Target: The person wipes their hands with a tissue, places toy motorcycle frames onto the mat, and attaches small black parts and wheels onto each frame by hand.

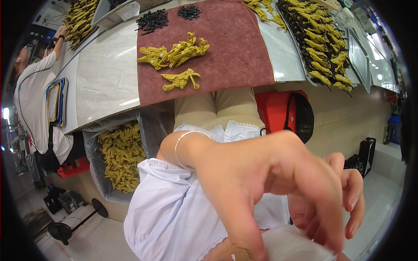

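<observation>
My left hand, with a silver bangle at its wrist, reaches across my body close to the camera. Its thumb and fingers bend around a thin white material at the lower edge, which may be cloth. Behind it, my right hand is partly hidden; its visible fingers are loosely curled and apart, with nothing seen in them. Both hands are away from the table. On a dark red cloth lie a small pile of yellow plastic parts and a single yellow part nearer me.
Black small parts form two heaps at the cloth's far edge. A tray of yellow-and-black pieces stands right. Below the table at left is a lined bin of yellow parts. A red stool is near. Another person works left.
</observation>
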The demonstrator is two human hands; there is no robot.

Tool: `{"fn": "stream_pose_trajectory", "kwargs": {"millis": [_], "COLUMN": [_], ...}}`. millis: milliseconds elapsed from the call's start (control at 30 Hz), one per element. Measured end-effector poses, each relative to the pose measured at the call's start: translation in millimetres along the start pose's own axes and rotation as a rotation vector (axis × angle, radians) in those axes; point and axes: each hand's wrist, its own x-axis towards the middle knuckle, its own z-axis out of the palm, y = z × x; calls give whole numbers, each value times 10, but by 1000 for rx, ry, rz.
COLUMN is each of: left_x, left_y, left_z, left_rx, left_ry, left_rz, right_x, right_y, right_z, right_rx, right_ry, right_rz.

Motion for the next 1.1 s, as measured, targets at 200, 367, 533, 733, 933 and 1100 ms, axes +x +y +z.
{"fn": "stream_pose_trajectory", "kwargs": {"millis": [200, 367, 533, 733, 933, 1100], "left_x": [-100, -51, -95, -151, -161, -222], "left_y": [-14, 7, 99, 112, 120, 183], "left_z": [-103, -161, -161, -229, -231, -128], "left_rx": [76, 44, 78, 15, -45, -12], "left_ry": [-29, -110, -166, -169, -139, -7], "left_rz": [-68, -150, -230, -128, -283, -304], "right_x": [-89, -125, -53, 212, 231, 225], "right_y": [-310, -582, -420, -48, -156, -139], "right_z": [-323, -299, -300, -344, -335, -375], "right_rx": [-2, -111, -155, -253, -527, -466], "right_ry": [-31, -55, -83, -117, -153, -132], "right_rz": [-65, -159, -270, -410, -337, -268]}}
